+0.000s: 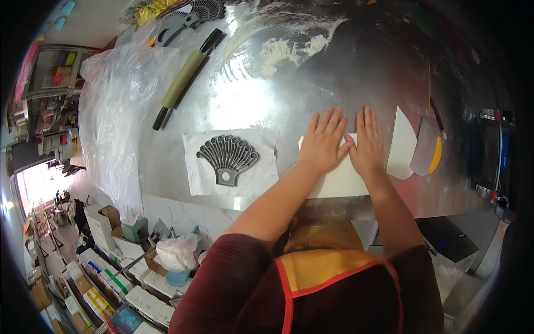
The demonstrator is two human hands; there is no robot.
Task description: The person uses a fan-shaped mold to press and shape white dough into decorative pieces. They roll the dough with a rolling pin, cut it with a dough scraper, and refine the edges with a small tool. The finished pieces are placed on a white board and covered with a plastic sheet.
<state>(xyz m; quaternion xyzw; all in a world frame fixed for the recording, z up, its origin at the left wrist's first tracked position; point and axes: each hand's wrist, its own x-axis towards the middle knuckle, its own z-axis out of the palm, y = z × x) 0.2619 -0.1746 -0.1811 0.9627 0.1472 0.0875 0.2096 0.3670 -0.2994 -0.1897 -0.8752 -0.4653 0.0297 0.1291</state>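
My left hand [324,144] and my right hand [367,144] lie flat, side by side, on a pale sheet of dough [340,183] near the front edge of the metal tabletop. The thumbs meet and the fingertips reach past the sheet's far edge. Neither hand grips anything. A cut piece of the same pale sheet [401,146] lies just right of my right hand. Beyond it is a clear scraper [423,144] with a yellow edge. Left of my hands, a grey fan-shaped cutter [227,160] rests on a thin, white, uneven sheet [267,175].
A green rolling pin [182,79] with black handles lies slantwise at the left, beside clear plastic sheeting [121,104]. White flour [283,52] is scattered at the back. A thin dark-handled tool [438,117] lies at the right. Boxes [146,302] stand below on the left.
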